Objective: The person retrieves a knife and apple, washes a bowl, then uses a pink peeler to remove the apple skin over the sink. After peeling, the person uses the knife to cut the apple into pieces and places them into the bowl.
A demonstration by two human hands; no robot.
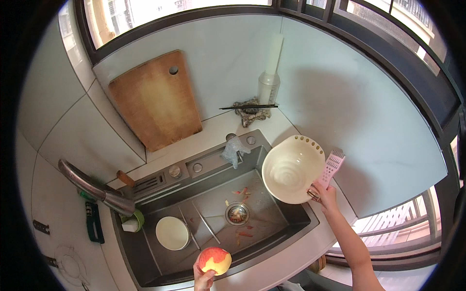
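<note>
My left hand [204, 277] is closed round a partly peeled apple [214, 261] over the sink's near edge. Red skin covers its upper part, and pale yellow flesh shows below. At the right rim of a large cream bowl with a row of holes [292, 169], my right hand [327, 198] is closed on a pink grater [333, 167]. The grater's toothed end points up and away, and a small metal part shows beside my fingers. The bowl rests at the sink's right corner. Strips of red peel [245, 234] lie in the sink [272, 228] around the drain [237, 214].
A small white bowl [173, 233] stands in the sink's left part, near a divider rack [206, 223]. The faucet [97, 186] reaches in from the left. Behind, a wooden cutting board [155, 99] leans on the wall. A bottle [268, 87] and an ornate holder [252, 112] occupy the back corner.
</note>
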